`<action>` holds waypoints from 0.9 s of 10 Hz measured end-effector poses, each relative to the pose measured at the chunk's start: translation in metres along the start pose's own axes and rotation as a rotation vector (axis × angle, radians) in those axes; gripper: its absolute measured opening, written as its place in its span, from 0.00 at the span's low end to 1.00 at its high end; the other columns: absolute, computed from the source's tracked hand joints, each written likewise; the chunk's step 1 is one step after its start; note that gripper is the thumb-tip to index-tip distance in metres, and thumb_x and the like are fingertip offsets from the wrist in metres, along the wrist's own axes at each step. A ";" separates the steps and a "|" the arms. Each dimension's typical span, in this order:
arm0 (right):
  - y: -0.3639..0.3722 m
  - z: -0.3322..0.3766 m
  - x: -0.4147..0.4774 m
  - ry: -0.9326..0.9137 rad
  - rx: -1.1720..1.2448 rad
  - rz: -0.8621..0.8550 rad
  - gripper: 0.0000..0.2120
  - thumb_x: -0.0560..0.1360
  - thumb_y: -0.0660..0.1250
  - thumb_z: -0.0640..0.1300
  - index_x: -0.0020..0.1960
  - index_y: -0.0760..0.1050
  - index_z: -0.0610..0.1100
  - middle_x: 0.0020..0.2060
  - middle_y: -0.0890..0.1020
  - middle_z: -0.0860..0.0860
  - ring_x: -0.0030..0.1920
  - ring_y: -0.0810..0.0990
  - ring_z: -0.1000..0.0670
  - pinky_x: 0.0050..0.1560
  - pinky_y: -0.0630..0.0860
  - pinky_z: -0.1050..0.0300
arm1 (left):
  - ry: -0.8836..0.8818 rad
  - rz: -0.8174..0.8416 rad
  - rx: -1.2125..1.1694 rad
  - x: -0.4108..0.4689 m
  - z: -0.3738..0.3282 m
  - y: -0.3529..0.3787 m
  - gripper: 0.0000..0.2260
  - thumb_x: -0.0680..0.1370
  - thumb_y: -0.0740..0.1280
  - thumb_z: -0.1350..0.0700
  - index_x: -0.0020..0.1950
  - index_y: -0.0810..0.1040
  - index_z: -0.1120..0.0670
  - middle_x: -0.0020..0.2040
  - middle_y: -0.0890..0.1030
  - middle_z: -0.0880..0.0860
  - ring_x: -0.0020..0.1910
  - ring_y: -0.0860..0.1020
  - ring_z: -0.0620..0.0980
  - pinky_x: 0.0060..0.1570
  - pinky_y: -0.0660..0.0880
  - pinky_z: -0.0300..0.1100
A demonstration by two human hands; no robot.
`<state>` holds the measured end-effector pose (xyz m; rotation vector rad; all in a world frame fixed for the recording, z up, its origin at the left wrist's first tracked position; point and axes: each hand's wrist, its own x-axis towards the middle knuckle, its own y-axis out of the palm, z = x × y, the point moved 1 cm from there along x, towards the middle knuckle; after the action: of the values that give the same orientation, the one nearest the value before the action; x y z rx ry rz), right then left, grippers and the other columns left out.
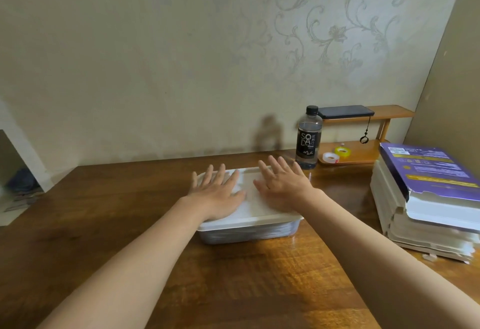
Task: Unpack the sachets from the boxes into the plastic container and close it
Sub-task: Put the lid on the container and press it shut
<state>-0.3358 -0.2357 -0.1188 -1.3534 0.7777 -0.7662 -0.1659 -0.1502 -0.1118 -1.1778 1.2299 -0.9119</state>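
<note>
Both forearms extended from the lower frame to centre, where the left hand (218,194) and right hand (283,185) lay flat, fingers straight and spread, gripping nothing, pressing the white lid (250,207) of the plastic container (246,235) on the wooden table (233,289). Flattened boxes (428,198) were stacked at the right edge. Judged: closing step; next move calls for firm pressure round the rim to seat every edge.

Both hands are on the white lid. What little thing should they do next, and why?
Probably press down firmly, near the edges, to snap the lid shut. The left hand and right hand lie flat on it, it covers the container, and the boxes are stacked aside at the right. Whether it has clicked cannot be seen.
</note>
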 end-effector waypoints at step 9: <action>0.008 -0.004 -0.003 0.062 -0.023 0.116 0.36 0.79 0.38 0.69 0.80 0.34 0.53 0.80 0.36 0.47 0.79 0.34 0.45 0.77 0.44 0.35 | -0.008 -0.014 0.031 0.000 0.002 0.011 0.31 0.80 0.38 0.30 0.81 0.36 0.38 0.82 0.32 0.51 0.80 0.31 0.57 0.75 0.32 0.64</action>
<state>-0.3403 -0.2349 -0.1267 -1.2986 0.9085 -0.7127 -0.1652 -0.1481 -0.1225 -1.1654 1.1983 -0.9327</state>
